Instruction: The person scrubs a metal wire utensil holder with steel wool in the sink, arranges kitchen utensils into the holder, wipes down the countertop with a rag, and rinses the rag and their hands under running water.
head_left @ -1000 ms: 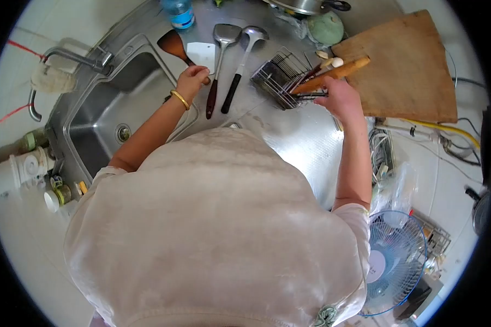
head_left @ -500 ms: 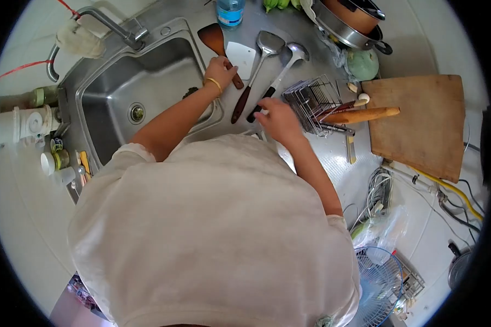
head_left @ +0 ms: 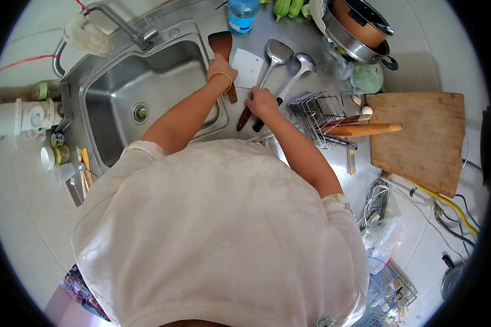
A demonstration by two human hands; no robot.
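My left hand (head_left: 221, 68) is closed round the neck of a brown wooden spatula (head_left: 220, 42); its blade points away from me and the handle end shows below my wrist. My right hand (head_left: 263, 102) is closed on the upper handle of a metal spatula (head_left: 280, 52) with a dark red grip. Just to its right lies a metal ladle (head_left: 306, 64) with a black handle, partly hidden by that hand. Between the wooden and metal spatulas, a white flat rectangular piece (head_left: 249, 66) rests on the steel counter.
On the left is a steel sink (head_left: 114, 117) with a faucet (head_left: 114, 23). A wire rack (head_left: 324, 111) holding utensils stands right of the ladle, beside a wooden cutting board (head_left: 417, 136). Farther back are a blue-labelled bottle (head_left: 241, 20), green vegetables (head_left: 282, 7) and stacked pots (head_left: 360, 38).
My left hand has closed round the wooden spatula's neck. My right hand has moved up and left from beside the ladle's handle onto the metal spatula's handle. The camera view has shifted slightly.
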